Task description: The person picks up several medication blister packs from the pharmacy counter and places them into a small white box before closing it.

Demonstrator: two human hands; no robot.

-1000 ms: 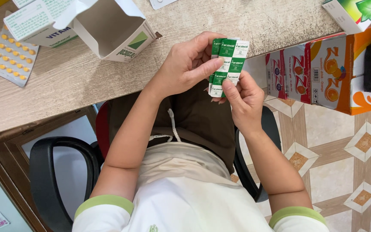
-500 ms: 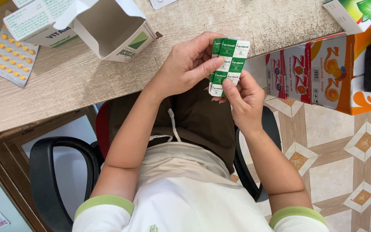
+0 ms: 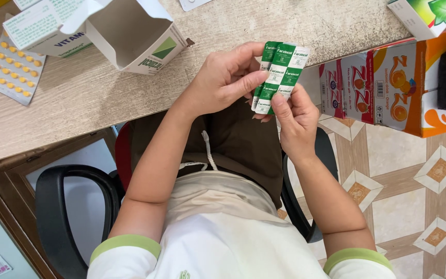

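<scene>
Both hands hold a small stack of green-and-white blister strips (image 3: 281, 75) over my lap, just off the desk's front edge. My left hand (image 3: 223, 80) grips the stack from the left, thumb across its front. My right hand (image 3: 292, 119) holds the bottom edge from below, thumb pressed on the lowest strip. The strips stand roughly upright and slightly fanned.
An open white carton (image 3: 130, 33) lies on the wooden desk (image 3: 78, 108) at upper left, with a blister card of yellow pills (image 3: 14, 70) beside it. An orange-and-red carton (image 3: 388, 82) stands at the right. A black chair armrest (image 3: 73, 206) is at lower left.
The hands and strips have barely shifted. The right thumb has slid slightly along the bottom of the stack.
</scene>
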